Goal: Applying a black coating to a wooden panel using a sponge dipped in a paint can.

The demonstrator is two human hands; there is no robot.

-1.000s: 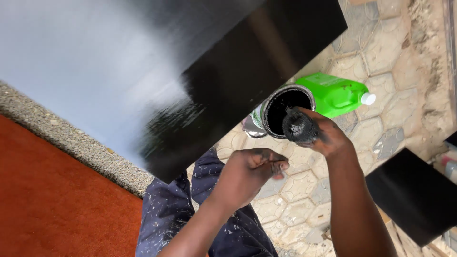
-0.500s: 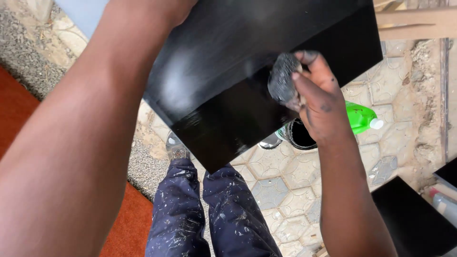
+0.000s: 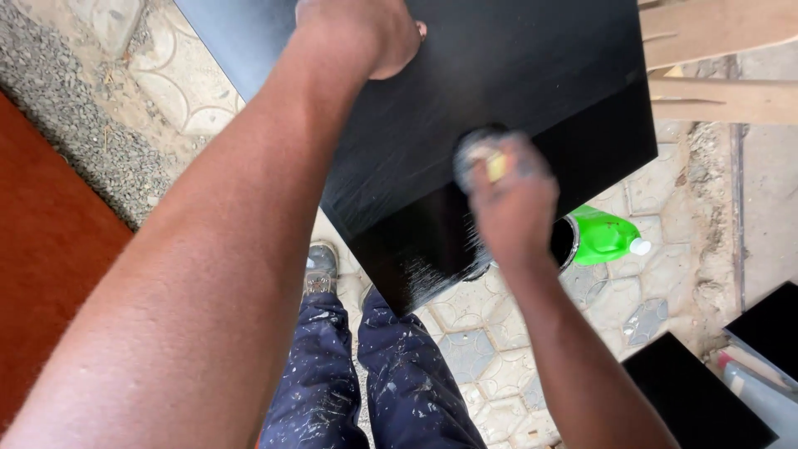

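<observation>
A large black-painted board (image 3: 515, 91) fills the upper middle of the head view, its near corner glossy and wet. My left hand (image 3: 366, 33) rests on the board's top, fingers curled against it. My right hand (image 3: 511, 195) presses a dark paint-soaked sponge (image 3: 478, 150) against the board's lower part; the hand is blurred by motion. Under the board's edge a paint can (image 3: 567, 241) with black paint shows partly, beside a green plastic bottle (image 3: 607, 237) lying on the paving.
My paint-spattered blue trousers (image 3: 374, 374) and a shoe (image 3: 320, 270) stand on hexagonal paving. A red-brown surface (image 3: 41, 249) lies at left past a gravel strip. Bare wooden slats (image 3: 723, 50) are top right. Other black boards (image 3: 698, 403) lie bottom right.
The right hand has slid the sponge down and left across the board. My left arm has swung further over the board, and the view has shifted slightly.
</observation>
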